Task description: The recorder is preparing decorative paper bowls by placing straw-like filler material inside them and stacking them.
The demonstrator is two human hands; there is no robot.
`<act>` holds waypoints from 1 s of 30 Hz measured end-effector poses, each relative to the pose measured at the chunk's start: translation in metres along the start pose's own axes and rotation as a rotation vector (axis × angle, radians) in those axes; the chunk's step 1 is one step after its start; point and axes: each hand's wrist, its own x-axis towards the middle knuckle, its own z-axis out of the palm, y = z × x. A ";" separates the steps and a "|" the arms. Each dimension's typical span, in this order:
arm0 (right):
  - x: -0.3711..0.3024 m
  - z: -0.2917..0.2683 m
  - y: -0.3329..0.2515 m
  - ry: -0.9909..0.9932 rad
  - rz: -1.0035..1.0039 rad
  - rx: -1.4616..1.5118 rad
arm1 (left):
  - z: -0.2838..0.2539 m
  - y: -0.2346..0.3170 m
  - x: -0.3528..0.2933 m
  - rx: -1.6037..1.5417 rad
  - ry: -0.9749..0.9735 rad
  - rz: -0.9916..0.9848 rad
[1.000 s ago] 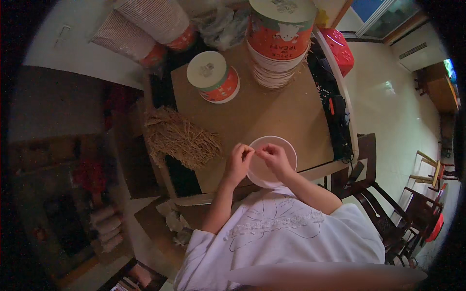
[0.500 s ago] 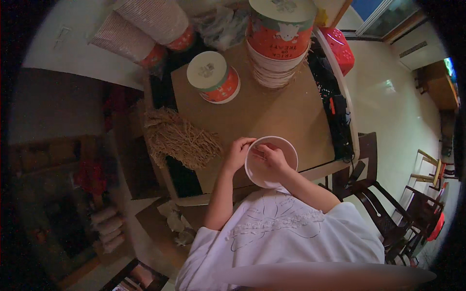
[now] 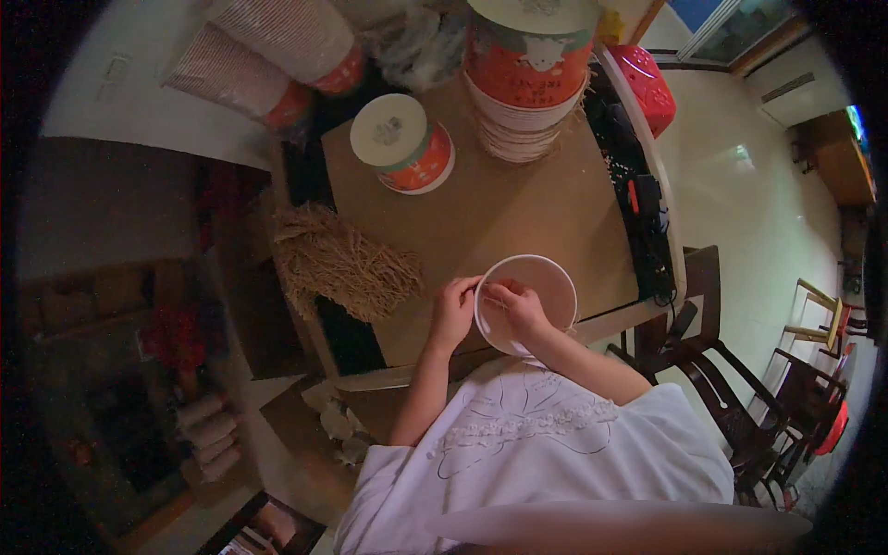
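Near the front edge of the table, a white-lined round paper bucket (image 3: 555, 294) is tilted with its mouth toward me. My left hand (image 3: 453, 313) grips it from outside at the left, fingers at the rim. Inside the bucket is my right hand (image 3: 520, 313), its fingers pinched together against the left wall; whatever they hold is too small to make out. A small tan bit shows at the bucket's right outer side. Left of my hands lies a bundle of tan paper-twine cords (image 3: 350, 268). Beyond it, an orange and green paper bucket (image 3: 407, 148) stands upside down.
A tall upside-down stack of printed buckets (image 3: 529, 79) stands at the far side of the brown board (image 3: 481, 217). Nested bucket stacks (image 3: 287, 42) lie at the far left beside clear plastic wrap (image 3: 421, 51). A black device (image 3: 647, 203) with a cable sits along the right edge.
The bucket has shifted slightly right and tilted a little more. Both hands moved with it, and my right fingers have drawn closer together at the left wall.
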 end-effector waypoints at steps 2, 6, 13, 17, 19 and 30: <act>-0.004 0.002 -0.003 -0.010 0.006 -0.015 | 0.002 -0.007 0.000 -0.067 0.010 0.006; -0.007 0.004 -0.005 -0.032 -0.006 -0.032 | 0.001 -0.007 -0.003 -0.047 0.007 -0.010; -0.007 0.007 -0.007 0.010 -0.005 -0.111 | -0.001 0.002 -0.003 -0.035 -0.009 -0.022; -0.005 0.004 -0.004 -0.002 -0.007 -0.121 | -0.001 0.004 -0.003 -0.023 -0.008 -0.017; -0.005 0.004 -0.004 -0.009 -0.015 -0.123 | 0.000 0.002 -0.004 -0.014 0.000 -0.021; -0.006 -0.002 -0.013 -0.051 -0.172 -0.387 | 0.002 0.012 -0.002 0.092 0.033 0.075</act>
